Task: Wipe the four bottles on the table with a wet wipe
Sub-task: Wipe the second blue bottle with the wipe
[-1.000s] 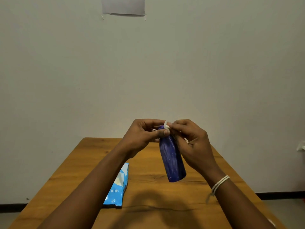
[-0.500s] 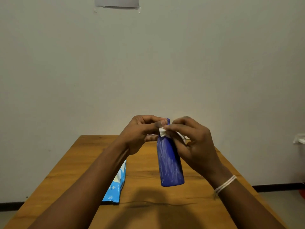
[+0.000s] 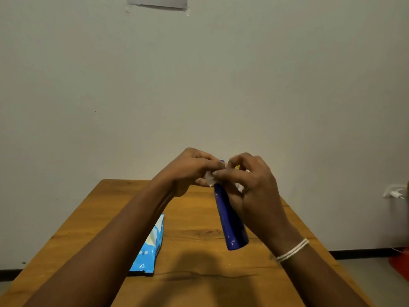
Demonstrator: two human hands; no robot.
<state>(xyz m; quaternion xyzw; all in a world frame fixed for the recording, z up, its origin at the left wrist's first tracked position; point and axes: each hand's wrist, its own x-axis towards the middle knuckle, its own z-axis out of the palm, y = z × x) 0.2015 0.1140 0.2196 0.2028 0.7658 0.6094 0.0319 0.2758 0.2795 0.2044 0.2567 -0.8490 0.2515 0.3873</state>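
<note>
A dark blue bottle (image 3: 230, 220) is held up above the wooden table (image 3: 199, 275), tilted with its base toward the lower right. My left hand (image 3: 190, 168) pinches the bottle's top from the left. My right hand (image 3: 254, 191) wraps the neck from the right, with a crumpled white wet wipe (image 3: 209, 178) pressed against it under the fingers. A bit of yellow shows near the cap, between the fingers. No other bottle is in view.
A light blue pack of wipes (image 3: 150, 244) lies on the table's left side, under my left forearm. A plain wall stands right behind the table. At the right edge are a wall socket (image 3: 395, 192) and a red object (image 3: 400, 263) on the floor.
The bottle's base has swung further right, so it tilts more. My right fingers have slid the wipe leftward across the neck. Both hands stay at the bottle's top.
</note>
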